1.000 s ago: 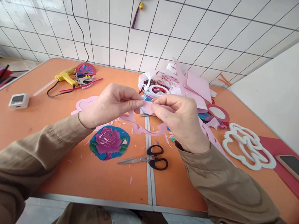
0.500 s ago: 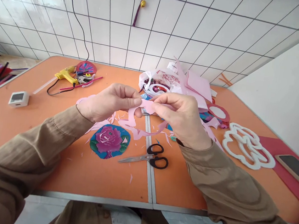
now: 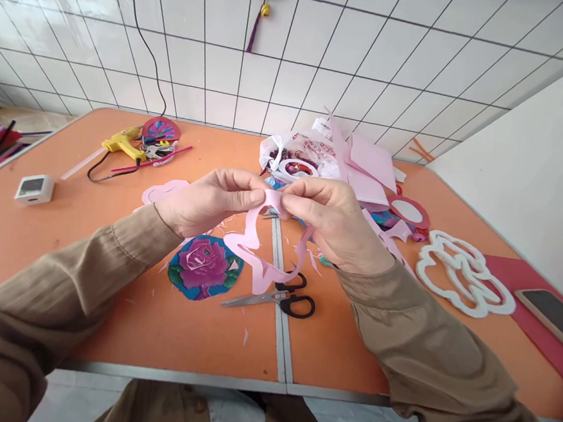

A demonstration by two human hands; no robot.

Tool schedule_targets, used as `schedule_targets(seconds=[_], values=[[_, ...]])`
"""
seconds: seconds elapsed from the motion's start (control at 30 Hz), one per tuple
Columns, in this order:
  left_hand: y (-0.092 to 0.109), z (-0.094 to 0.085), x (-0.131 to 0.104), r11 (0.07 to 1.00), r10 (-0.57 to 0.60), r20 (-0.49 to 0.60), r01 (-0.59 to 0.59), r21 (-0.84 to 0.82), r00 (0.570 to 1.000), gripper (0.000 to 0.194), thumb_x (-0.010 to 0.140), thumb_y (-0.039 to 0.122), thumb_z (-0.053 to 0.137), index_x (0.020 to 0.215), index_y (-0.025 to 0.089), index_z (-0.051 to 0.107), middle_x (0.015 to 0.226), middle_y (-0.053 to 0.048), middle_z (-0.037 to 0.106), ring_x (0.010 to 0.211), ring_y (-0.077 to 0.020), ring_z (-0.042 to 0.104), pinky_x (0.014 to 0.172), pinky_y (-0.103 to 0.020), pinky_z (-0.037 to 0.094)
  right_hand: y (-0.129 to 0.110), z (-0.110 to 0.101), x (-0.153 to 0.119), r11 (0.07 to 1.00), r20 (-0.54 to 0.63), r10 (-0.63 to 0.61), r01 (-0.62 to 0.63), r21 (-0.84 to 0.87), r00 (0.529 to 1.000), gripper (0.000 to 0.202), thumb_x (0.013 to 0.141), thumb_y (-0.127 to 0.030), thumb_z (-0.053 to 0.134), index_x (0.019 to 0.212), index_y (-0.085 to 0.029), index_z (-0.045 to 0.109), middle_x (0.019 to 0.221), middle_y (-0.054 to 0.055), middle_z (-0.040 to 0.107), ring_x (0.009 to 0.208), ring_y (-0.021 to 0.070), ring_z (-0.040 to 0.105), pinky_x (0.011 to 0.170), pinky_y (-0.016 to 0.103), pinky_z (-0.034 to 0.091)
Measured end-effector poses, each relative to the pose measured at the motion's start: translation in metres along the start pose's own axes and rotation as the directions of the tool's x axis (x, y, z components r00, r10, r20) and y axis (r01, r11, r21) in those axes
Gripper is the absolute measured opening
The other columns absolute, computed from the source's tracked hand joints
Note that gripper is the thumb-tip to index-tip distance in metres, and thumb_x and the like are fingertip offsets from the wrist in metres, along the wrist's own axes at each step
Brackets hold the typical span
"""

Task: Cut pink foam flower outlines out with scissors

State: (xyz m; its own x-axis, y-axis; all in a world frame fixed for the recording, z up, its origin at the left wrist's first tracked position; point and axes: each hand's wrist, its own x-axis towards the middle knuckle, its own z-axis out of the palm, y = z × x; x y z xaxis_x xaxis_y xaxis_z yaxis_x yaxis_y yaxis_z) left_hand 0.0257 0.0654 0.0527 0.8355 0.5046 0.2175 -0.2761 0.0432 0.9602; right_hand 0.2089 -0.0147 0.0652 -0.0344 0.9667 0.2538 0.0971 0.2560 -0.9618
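Observation:
Between my hands hangs a pink cut-out paper strip (image 3: 252, 251), a thin wavy loop drooping over the table. My left hand (image 3: 217, 197) pinches its top edge between thumb and forefinger. Close beside it, my right hand (image 3: 324, 212) pinches the same strip from the other side. Below lie scissors (image 3: 272, 297) with black handles, partly spread, the strip's lower end overlapping one handle in view. To their left is a round blue piece with a purple flower (image 3: 203, 263), with small pink scraps on it.
On the orange table (image 3: 158, 332) are a yellow glue gun (image 3: 126, 143), a small white box (image 3: 35, 189), a plastic bag (image 3: 312, 150), pink sheets (image 3: 369, 166), white cloud-shaped frames (image 3: 460, 277) and a phone (image 3: 559, 317) on red sheet. Pink scraps lie around.
My hands have drawn closer together on the pink strip. Its loop now hangs lower and more open, reaching down over the scissors' handle.

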Motion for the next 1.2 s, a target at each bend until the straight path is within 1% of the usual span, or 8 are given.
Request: schedule_targets(seconds=[0.17, 0.3, 0.47, 0.6, 0.83, 1.0, 1.1, 1.2], values=[[-0.003, 0.005, 0.000, 0.996, 0.092, -0.073, -0.091, 0.022, 0.993, 0.019, 0.080, 0.039, 0.082, 0.079, 0.020, 0.082, 0.103, -0.008, 0.076, 0.099, -0.0223, 0.068, 0.096, -0.040, 0.050, 0.002, 0.000, 0.000, 0.999, 0.018, 0.026, -0.026, 0.032, 0.999, 0.016, 0.078, -0.022, 0.067, 0.062, -0.019, 0.065, 0.063, -0.002, 0.061, 0.066, 0.0109, 0.057, 0.069, 0.028, 0.048], [-0.006, 0.007, -0.001, 0.991, 0.130, -0.079, -0.131, 0.001, 0.988, 0.017, 0.083, 0.037, 0.079, 0.077, 0.022, 0.081, 0.125, -0.007, 0.073, 0.111, -0.0247, 0.068, 0.099, -0.041, 0.051, 0.006, -0.001, 0.001, 0.986, 0.133, 0.053, -0.074, 0.151, 0.990, 0.020, 0.080, -0.025, 0.070, 0.060, -0.019, 0.067, 0.066, -0.001, 0.060, 0.072, 0.0120, 0.059, 0.078, 0.030, 0.051], [-0.008, 0.007, -0.003, 0.983, 0.183, -0.051, -0.183, 0.000, 0.982, 0.016, 0.084, 0.037, 0.078, 0.076, 0.024, 0.082, 0.107, -0.005, 0.079, 0.109, -0.0248, 0.071, 0.105, -0.044, 0.050, 0.014, 0.002, 0.003, 0.893, 0.277, 0.148, -0.248, 0.375, 0.949, 0.011, 0.079, -0.032, 0.076, 0.074, -0.022, 0.074, 0.066, -0.003, 0.059, 0.077, 0.0138, 0.063, 0.083, 0.033, 0.056], [-0.008, 0.008, -0.003, 0.976, 0.216, -0.087, -0.214, 0.027, 0.973, 0.021, 0.081, 0.040, 0.081, 0.071, 0.022, 0.081, 0.092, -0.006, 0.080, 0.113, -0.0276, 0.070, 0.109, -0.045, 0.048, 0.019, 0.008, 0.003, 0.838, 0.340, 0.169, -0.317, 0.444, 0.925, 0.022, 0.076, -0.036, 0.082, 0.066, -0.019, 0.071, 0.065, -0.002, 0.059, 0.074, 0.0138, 0.063, 0.083, 0.034, 0.058], [-0.008, 0.008, -0.003, 0.985, 0.164, -0.110, -0.168, -0.029, 0.980, 0.022, 0.079, 0.041, 0.082, 0.072, 0.020, 0.082, 0.091, -0.008, 0.078, 0.099, -0.0287, 0.074, 0.096, -0.045, 0.057, 0.025, 0.012, 0.002, 0.771, 0.366, 0.198, -0.375, 0.514, 0.909, 0.024, 0.073, -0.035, 0.084, 0.067, -0.016, 0.072, 0.061, -0.002, 0.059, 0.071, 0.0136, 0.064, 0.085, 0.035, 0.056], [-0.007, 0.004, -0.002, 0.981, 0.189, -0.151, -0.194, -0.021, 0.970, 0.020, 0.079, 0.040, 0.082, 0.075, 0.020, 0.083, 0.089, -0.009, 0.079, 0.102, -0.0287, 0.073, 0.095, -0.044, 0.056, 0.024, 0.008, 0.005, 0.870, 0.265, 0.212, -0.305, 0.387, 0.941, 0.031, 0.073, -0.046, 0.085, 0.075, -0.017, 0.073, 0.072, 0.001, 0.066, 0.076, 0.0153, 0.065, 0.078, 0.033, 0.053], [-0.006, -0.001, -0.001, 0.981, 0.181, -0.185, -0.190, -0.030, 0.966, 0.021, 0.077, 0.041, 0.084, 0.072, 0.021, 0.082, 0.089, -0.009, 0.079, 0.099, -0.0279, 0.073, 0.093, -0.044, 0.056, 0.017, -0.004, 0.010, 0.992, 0.083, 0.109, -0.115, 0.060, 0.991, 0.030, 0.082, -0.047, 0.076, 0.083, -0.018, 0.075, 0.082, 0.004, 0.071, 0.080, 0.0166, 0.065, 0.077, 0.033, 0.051], [-0.003, -0.005, 0.000, 0.986, 0.151, -0.250, -0.164, -0.033, 0.956, 0.023, 0.075, 0.042, 0.084, 0.072, 0.019, 0.081, 0.088, -0.009, 0.079, 0.092, -0.0253, 0.073, 0.090, -0.040, 0.056, 0.007, -0.022, 0.008, 0.938, -0.024, -0.002, -0.007, -0.346, 1.000, 0.016, 0.082, -0.034, 0.074, 0.077, -0.018, 0.072, 0.073, 0.002, 0.070, 0.071, 0.0165, 0.063, 0.070, 0.032, 0.048]])
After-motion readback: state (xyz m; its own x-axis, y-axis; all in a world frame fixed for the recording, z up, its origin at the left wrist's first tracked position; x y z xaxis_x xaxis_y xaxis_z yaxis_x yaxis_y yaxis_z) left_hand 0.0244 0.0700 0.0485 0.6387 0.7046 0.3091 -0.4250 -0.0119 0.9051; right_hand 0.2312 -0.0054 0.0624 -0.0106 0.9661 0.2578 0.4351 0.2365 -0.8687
